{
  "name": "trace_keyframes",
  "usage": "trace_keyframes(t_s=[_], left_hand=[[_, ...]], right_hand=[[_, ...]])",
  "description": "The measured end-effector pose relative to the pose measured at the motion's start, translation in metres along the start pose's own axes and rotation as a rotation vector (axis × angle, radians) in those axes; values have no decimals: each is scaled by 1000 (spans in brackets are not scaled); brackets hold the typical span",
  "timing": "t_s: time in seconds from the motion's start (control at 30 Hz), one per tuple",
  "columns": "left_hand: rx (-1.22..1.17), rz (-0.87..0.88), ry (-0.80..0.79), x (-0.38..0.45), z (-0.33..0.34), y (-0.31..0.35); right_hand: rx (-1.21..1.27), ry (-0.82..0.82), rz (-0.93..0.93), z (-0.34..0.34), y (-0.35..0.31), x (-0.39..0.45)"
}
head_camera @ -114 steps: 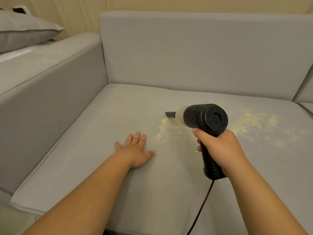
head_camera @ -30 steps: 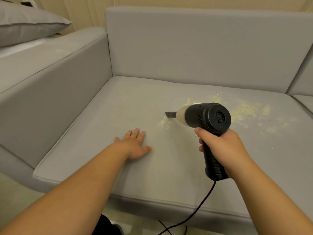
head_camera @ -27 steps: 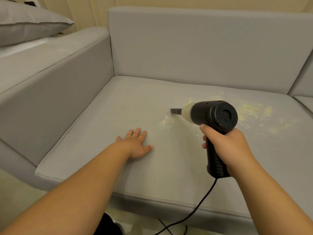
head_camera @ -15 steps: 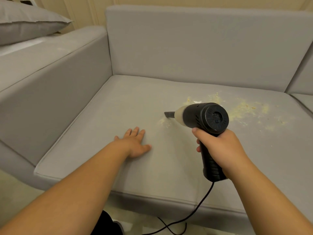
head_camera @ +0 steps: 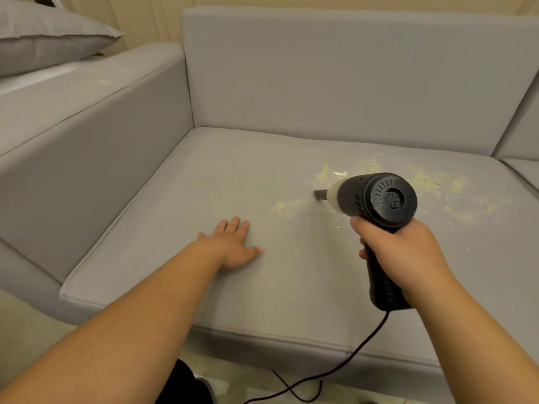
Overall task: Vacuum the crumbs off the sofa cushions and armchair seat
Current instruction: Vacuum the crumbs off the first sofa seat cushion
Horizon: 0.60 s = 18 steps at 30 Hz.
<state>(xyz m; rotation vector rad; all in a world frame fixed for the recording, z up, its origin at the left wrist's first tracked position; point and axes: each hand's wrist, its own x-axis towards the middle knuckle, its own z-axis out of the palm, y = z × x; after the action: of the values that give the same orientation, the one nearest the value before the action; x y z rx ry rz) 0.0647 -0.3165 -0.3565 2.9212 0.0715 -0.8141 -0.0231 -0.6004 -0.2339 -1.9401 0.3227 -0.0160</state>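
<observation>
Vacuum (head_camera: 376, 202) shifted right; pillow (head_camera: 49, 36) atop armrest (head_camera: 87, 91).

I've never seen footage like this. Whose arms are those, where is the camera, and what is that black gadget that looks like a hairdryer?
There is no machine here, only a person. The camera sits on their head and looks forward and down, so you see their own two arms reaching out. The right hand grips a small black handheld vacuum by its handle; its narrow nozzle points left, low over the grey sofa seat cushion, and a black cord trails down to the floor. The left hand rests flat on the cushion, fingers straight. Pale yellow crumbs lie just left of the nozzle, and more are scattered behind the vacuum toward the right. A grey pillow shows at top left, beyond the armrest.
</observation>
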Motion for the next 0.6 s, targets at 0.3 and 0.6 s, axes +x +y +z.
trace_keyframes(t_s=[0.3, 0.6], left_hand=[[9, 6, 9, 0, 1, -2], [15, 8, 12, 2, 1, -3]], right_hand=[[-13, -116, -46, 17, -5, -11], [-35, -93, -60, 9, -7, -17]])
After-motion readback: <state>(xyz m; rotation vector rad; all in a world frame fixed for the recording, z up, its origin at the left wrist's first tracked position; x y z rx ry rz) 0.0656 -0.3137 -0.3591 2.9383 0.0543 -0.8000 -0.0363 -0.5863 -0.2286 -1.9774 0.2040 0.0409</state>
